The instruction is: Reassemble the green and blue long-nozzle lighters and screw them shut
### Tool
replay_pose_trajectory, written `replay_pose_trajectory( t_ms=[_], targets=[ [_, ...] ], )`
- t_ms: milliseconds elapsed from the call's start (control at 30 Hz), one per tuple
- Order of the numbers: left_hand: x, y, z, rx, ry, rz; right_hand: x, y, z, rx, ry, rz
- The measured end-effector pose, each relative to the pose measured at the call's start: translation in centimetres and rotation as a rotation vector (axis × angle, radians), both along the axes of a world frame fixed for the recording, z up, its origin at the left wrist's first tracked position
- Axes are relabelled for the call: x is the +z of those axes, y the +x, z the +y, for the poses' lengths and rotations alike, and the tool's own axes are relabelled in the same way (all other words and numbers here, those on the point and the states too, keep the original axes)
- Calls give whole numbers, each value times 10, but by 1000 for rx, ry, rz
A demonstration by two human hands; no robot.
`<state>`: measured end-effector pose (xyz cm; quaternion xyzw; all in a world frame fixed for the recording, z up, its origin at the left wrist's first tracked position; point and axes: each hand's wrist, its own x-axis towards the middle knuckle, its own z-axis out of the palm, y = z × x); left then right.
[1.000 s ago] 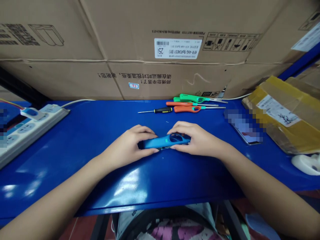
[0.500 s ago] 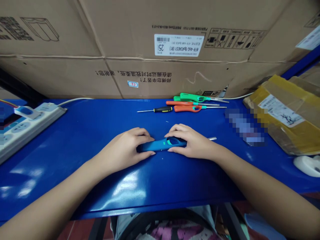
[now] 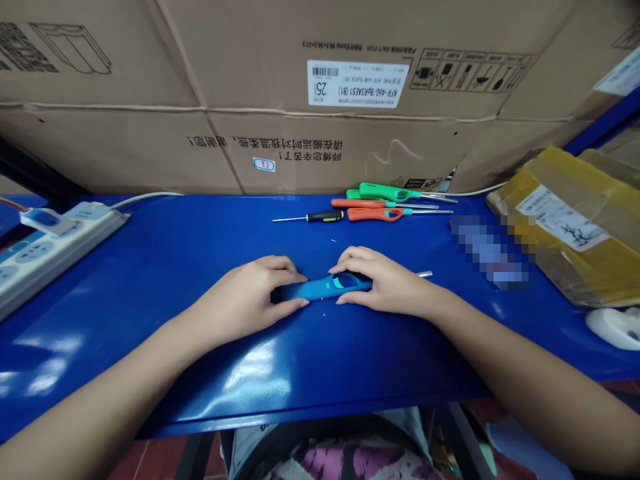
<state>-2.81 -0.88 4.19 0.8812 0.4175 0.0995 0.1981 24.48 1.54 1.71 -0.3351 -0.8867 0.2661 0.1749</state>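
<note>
A blue long-necked gas lighter (image 3: pixel 316 288) with a teal trigger lies across the blue tabletop (image 3: pixel 210 233). Its handle end is in my left hand (image 3: pixel 253 290), thumb on the near side and fingers on the far side. My right hand (image 3: pixel 387 280) grips the other end, just past the trigger opening. The metal tip shows beyond my right hand; the stretch between is hidden under it. Behind them lie a black and yellow screwdriver (image 3: pixel 325 216), orange lighters (image 3: pixel 375 214) and green lighters (image 3: pixel 385 193).
A large cardboard box (image 3: pixel 270 80) stands along the back. At the left is a white power strip (image 3: pixel 60 253) with a plug in it. On the right are a yellow-taped carton (image 3: pixel 575 233), a blurred-out item (image 3: pixel 490 253) and a white object (image 3: pixel 615 327).
The view has shifted very slightly. Both hands stay in the same grip on the blue lighter, and nothing on the table has moved.
</note>
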Motion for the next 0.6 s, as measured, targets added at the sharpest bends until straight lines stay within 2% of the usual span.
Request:
replay_pose_trajectory(
  t_ms=[367,600],
  targets=[
    [-2,3,-2,28,62,74,3,2,0,-14,-135,71],
    [-7,3,-2,37,90,117,3,-1,-2,-85,-118,-11]
  ],
)
